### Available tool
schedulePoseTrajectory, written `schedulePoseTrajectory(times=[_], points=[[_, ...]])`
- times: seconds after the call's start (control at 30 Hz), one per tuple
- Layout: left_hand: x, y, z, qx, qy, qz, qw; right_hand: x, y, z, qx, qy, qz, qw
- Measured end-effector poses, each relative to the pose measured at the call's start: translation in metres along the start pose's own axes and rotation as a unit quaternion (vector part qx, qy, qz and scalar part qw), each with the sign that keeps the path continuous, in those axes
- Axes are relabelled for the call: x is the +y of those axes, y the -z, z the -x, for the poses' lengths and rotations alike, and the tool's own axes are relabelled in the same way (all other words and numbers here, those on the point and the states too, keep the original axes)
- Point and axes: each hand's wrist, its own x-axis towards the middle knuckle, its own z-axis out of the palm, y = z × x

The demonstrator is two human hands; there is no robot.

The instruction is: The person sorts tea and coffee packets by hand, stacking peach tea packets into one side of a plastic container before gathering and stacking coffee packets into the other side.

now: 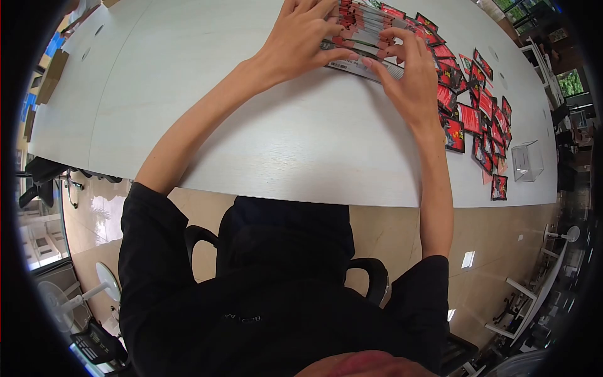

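Observation:
A tight bundle of flat packets [361,38] with silvery edges and red parts lies at the top middle of the table. A pale strip with a barcode [342,65] shows along its near side. My left hand [300,39] grips the left end, fingers bent over the top and thumb along the near side. At the right end, my right hand [409,78] has its fingers curled onto the bundle, the thumb tip close to the left thumb. The far side of the bundle and some left fingertips are cut off by the frame's top.
Many loose red and black packets [468,118] lie scattered and overlapping right of my right hand. A clear plastic box [527,161] stands near the right edge of the white table [270,151]. Chair armrests [369,276] flank my lap below the table edge.

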Motion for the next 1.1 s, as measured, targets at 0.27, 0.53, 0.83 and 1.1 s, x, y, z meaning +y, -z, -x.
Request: schedulePoseTrajectory(times=[0.27,0.53,0.83,1.1], points=[[0.008,0.002,0.001,-0.026,-0.008,-0.031,0.999,-0.001,0.004,0.0,-0.023,0.015,0.057,0.998],[0.017,0.01,0.004,-0.015,0.035,0.016,0.999,0.002,0.002,0.005,-0.035,0.016,0.083,0.996],[0.008,0.004,0.005,0.021,-0.014,0.006,1.0,-0.003,0.003,0.003,-0.028,-0.023,0.001,0.999],[0.014,0.013,0.002,0.005,0.018,0.022,1.0,-0.002,0.004,0.003,-0.047,-0.032,-0.002,0.998]])
